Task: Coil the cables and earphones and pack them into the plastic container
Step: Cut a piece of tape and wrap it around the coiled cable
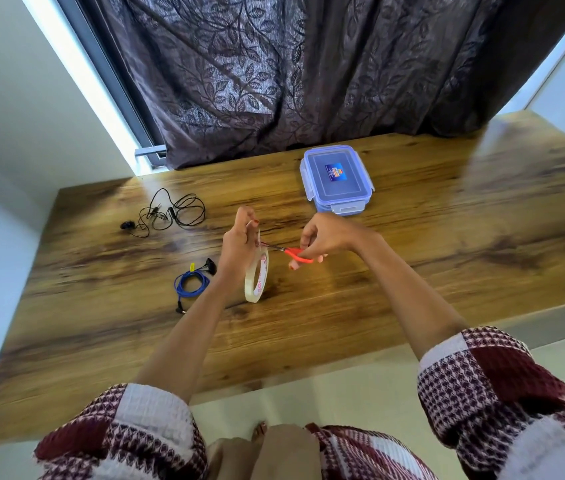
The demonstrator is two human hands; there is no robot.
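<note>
Left hand (239,247): raised at centre frame, wrist upright, fingers pinching a strip pulled up from the tape roll (257,278) just below.
Right hand (326,237): centre, palm down, fingers curled through the handles of the red scissors (296,254), blades at the strip.
Cables: two. The blue cable (191,284) lies coiled left of centre; the black earphones (170,214) lie loose on the upper left of the bench (412,271).
Plastic container (336,178): one, lid on, upper centre.

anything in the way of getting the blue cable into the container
Yes: the lid sits on the plastic container, closing it. The blue cable lies coiled on the table, and both hands are busy: left hand holds the tape, right hand the scissors.
</note>
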